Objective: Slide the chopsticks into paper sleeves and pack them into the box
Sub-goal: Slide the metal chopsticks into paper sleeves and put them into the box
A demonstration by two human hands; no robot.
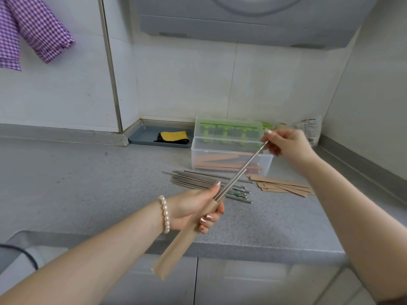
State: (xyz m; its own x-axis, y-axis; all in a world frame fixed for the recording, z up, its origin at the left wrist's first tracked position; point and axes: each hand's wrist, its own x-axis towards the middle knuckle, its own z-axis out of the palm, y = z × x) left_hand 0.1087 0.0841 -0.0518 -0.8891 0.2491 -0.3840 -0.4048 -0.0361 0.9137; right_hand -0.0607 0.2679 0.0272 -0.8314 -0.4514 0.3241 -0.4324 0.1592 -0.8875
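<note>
Head view shows me the left hand [193, 209] gripping a paper sleeve [176, 247], which hides the tips of the metal chopsticks [240, 172] that the right hand [286, 144] pinches at their top. Behind them I see the clear box [229, 159] holding sleeved pairs; its green lid [229, 129] blurs whatever lies beyond.

One view only, worn on the person's head, wide-angle, looking forward and down across the grey tabletop [88, 183] toward a tiled wall corner [132, 84]. Both forearms reach in from the bottom edge, close to the lens. The box [229, 150] sits farther off, near the wall. Edges bow with lens distortion.
</note>
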